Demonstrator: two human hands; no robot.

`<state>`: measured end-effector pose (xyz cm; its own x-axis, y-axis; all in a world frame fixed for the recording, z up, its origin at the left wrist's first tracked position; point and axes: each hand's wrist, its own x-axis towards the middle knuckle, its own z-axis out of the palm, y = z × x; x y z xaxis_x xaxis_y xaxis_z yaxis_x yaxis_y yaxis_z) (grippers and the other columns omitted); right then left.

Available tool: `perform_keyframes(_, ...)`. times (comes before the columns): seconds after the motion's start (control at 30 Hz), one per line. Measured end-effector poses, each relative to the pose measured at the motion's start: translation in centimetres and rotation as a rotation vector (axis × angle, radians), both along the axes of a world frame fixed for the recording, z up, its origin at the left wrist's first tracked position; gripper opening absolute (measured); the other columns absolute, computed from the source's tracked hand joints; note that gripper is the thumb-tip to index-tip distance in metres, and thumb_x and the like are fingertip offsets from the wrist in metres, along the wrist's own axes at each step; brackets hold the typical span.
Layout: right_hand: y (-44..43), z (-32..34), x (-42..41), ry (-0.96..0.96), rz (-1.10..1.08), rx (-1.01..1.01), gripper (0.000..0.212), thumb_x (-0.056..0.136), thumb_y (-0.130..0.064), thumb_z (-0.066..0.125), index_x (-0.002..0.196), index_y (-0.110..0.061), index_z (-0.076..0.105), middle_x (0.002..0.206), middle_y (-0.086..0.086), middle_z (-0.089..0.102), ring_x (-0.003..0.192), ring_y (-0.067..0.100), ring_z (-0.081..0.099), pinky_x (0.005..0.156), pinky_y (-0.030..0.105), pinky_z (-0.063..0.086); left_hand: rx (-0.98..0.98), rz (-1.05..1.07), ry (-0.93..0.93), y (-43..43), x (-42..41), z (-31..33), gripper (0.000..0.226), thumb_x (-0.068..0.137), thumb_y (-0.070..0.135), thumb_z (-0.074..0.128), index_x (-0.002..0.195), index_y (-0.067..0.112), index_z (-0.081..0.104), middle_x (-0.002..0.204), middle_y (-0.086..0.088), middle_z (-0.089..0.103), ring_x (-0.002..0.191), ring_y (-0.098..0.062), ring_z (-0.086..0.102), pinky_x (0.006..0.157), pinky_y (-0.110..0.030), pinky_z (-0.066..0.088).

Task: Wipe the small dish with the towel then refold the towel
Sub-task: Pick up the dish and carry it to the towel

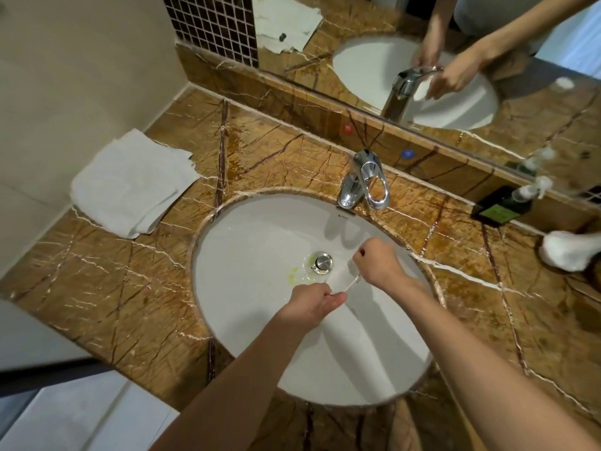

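A small white dish (341, 275) is held tilted on edge over the white sink basin (260, 242), just right of the drain. My left hand (313, 302) grips its near edge from below. My right hand (377, 262) is closed on its far edge from the right. The dish blends into the white basin, so only its rim is plain. A folded white towel (130, 183) lies on the marble counter at the far left, well apart from both hands.
A chrome tap (364, 180) stands behind the basin and a metal drain plug (322, 262) sits in it, with yellowish smears beside it. A dark bottle (502, 206) and a white object (569, 250) lie at the right. A mirror runs along the back.
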<state>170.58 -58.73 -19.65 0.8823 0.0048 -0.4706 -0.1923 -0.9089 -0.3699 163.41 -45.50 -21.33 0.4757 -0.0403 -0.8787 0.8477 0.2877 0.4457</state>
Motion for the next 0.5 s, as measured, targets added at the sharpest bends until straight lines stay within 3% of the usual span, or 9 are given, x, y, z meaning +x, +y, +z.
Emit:
perform_keyframes(0.07, -0.1, -0.2, -0.9, -0.008, -0.001, 0.017, 0.036, 0.088, -0.002, 0.039, 0.053, -0.010, 0.038, 0.067, 0.017, 0.049, 0.072, 0.036, 0.053, 0.062, 0.035, 0.036, 0.046, 0.030, -0.042, 0.5, 0.0, 0.1, 0.016, 0.086, -0.008, 0.052, 0.074, 0.003, 0.052, 0.065, -0.012, 0.066, 0.062, -0.022, 0.067, 0.055, -0.025, 0.057)
perform_keyframes(0.13, -0.2, -0.6, -2.0, -0.022, -0.038, 0.058, 0.032, 0.092, -0.004, 0.039, 0.063, -0.005, 0.051, 0.075, 0.019, 0.060, 0.082, 0.040, 0.058, 0.066, 0.036, 0.041, 0.118, -0.004, -0.092, 1.0, -0.1, 0.4, 0.002, 0.078, -0.001, 0.055, 0.077, 0.000, 0.055, 0.079, -0.016, 0.066, 0.078, -0.032, 0.071, 0.071, -0.037, 0.061)
perform_keyframes(0.2, 0.1, -1.0, -3.0, -0.048, -0.090, 0.111, 0.025, 0.096, -0.007, 0.041, 0.085, 0.000, 0.062, 0.089, 0.021, 0.067, 0.090, 0.040, 0.060, 0.072, 0.039, 0.045, 0.178, -0.068, -0.172, 1.8, -0.4, 0.2, 0.014, 0.075, 0.003, 0.051, 0.084, -0.001, 0.060, 0.071, -0.012, 0.071, 0.076, -0.035, 0.073, 0.082, -0.046, 0.058)
perform_keyframes(0.3, 1.2, -1.5, -4.4, -0.059, -0.154, 0.176, 0.021, 0.098, -0.011, 0.043, 0.103, -0.002, 0.061, 0.098, 0.018, 0.068, 0.095, 0.036, 0.059, 0.075, 0.037, 0.044, 0.263, -0.122, -0.278, 3.1, -1.3, 0.2, 0.023, 0.082, 0.004, 0.042, 0.097, 0.002, 0.060, 0.066, -0.009, 0.071, 0.061, -0.028, 0.073, 0.075, -0.052, 0.059)
perform_keyframes(0.43, 3.5, -0.9, -5.5, -0.056, -0.241, 0.309, 0.018, 0.096, -0.015, 0.041, 0.095, -0.009, 0.059, 0.081, 0.014, 0.068, 0.073, 0.026, 0.062, 0.057, 0.030, 0.042, 0.415, -0.140, -0.407, 5.0, -2.2, 0.4, 0.018, 0.089, 0.005, 0.040, 0.091, 0.012, 0.057, 0.065, -0.008, 0.066, 0.057, -0.025, 0.072, 0.068, -0.053, 0.059)
perform_keyframes(0.5, 4.6, -0.1, -6.1, -0.059, -0.272, 0.378, 0.018, 0.096, -0.015, 0.042, 0.094, -0.010, 0.059, 0.073, 0.010, 0.067, 0.064, 0.022, 0.061, 0.053, 0.029, 0.043, 0.478, -0.148, -0.442, 6.0, -2.5, 0.7, 0.020, 0.091, 0.004, 0.040, 0.096, 0.009, 0.059, 0.061, -0.004, 0.064, 0.056, -0.023, 0.071, 0.068, -0.047, 0.060)
